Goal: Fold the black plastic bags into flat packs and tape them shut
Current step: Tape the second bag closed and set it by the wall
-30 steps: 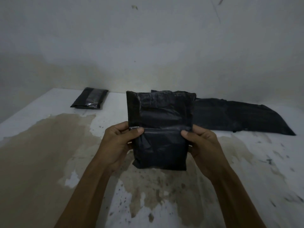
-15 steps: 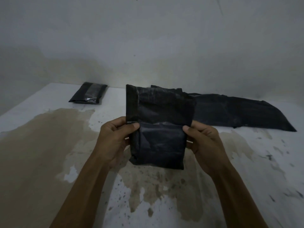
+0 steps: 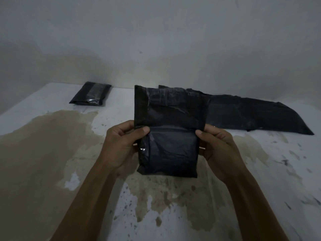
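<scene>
I hold a partly folded black plastic bag (image 3: 169,136) upright above the stained floor. Its lower half is a thick folded pack and its upper flap stands up flat. My left hand (image 3: 122,145) pinches the bag's left edge at the fold, thumb on the front. On the right edge, my right hand (image 3: 217,148) pinches it the same way. A finished black pack (image 3: 90,93) with shiny tape across it lies at the far left by the wall. An unfolded black bag (image 3: 257,115) lies flat behind the held one, stretching to the right.
The white floor (image 3: 278,171) carries a large brown stain (image 3: 43,145) on the left and centre, and dark specks on the right. A pale wall (image 3: 156,40) closes the far side just behind the bags.
The held bag and both hands have sunk slightly lower and closer to me. The grip at both edges is unchanged.
</scene>
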Available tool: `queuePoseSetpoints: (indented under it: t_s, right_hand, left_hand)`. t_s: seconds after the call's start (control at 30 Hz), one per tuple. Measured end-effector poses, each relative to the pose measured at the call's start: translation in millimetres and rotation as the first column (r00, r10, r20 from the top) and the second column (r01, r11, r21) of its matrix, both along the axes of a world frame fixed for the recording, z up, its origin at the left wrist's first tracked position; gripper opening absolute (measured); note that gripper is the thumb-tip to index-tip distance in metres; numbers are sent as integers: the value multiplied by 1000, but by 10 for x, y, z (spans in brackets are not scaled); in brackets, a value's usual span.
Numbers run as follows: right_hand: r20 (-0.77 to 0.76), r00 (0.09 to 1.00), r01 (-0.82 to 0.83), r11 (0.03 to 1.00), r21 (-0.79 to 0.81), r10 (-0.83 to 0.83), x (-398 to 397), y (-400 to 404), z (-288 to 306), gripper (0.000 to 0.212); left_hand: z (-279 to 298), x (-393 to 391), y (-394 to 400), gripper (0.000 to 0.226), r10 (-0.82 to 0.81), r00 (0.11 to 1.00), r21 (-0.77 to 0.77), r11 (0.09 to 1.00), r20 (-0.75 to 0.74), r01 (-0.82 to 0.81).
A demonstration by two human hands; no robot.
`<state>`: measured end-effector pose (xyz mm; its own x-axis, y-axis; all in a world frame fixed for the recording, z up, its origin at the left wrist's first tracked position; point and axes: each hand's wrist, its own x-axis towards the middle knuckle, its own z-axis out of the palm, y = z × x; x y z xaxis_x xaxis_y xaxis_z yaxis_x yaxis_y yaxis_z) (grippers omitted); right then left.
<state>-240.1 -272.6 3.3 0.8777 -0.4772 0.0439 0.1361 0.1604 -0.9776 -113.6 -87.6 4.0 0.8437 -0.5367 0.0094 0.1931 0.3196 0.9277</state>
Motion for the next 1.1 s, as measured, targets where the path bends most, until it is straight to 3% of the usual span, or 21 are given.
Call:
queuePoseSetpoints:
  t_s: [0.13,0.33,0.47,0.53,0.63,0.93,1.0,1.1]
  right_hand:
    - [47,998,-50,994,96,45,-16,-21,-8,23]
    - [62,996,-70,993,100,64,-65,-22,35,16]
    - [35,999,-28,998,61,26,-59,-46,15,42]
    - [25,999,-26,999,44,25,-58,-36,20,44]
    - [-1,999,-43,994,96,44,-72,-13,59,35]
    - [37,993,-115,957,265,109,-118,-58,118,25]
    - [-20,994,-95,949,299,106,-138,-79,138,37]
    - [-224,967,-70,974,216,119,-146,-42,149,58]
  left_hand:
    - [-19,29,29,20,-10,999,-40,999,-34,9]
    - [-30,67,88,27,-121,993,-38,992,10,121]
    - [14,92,177,40,-239,959,11,971,154,240]
    - [30,100,200,48,-238,944,68,971,229,229]
    - [48,86,195,38,-199,927,98,979,317,177]
    - [55,79,172,65,-90,943,100,993,320,60]
    - [45,86,182,66,-90,939,91,994,331,63]
    - [11,105,190,67,-96,935,90,994,342,69]
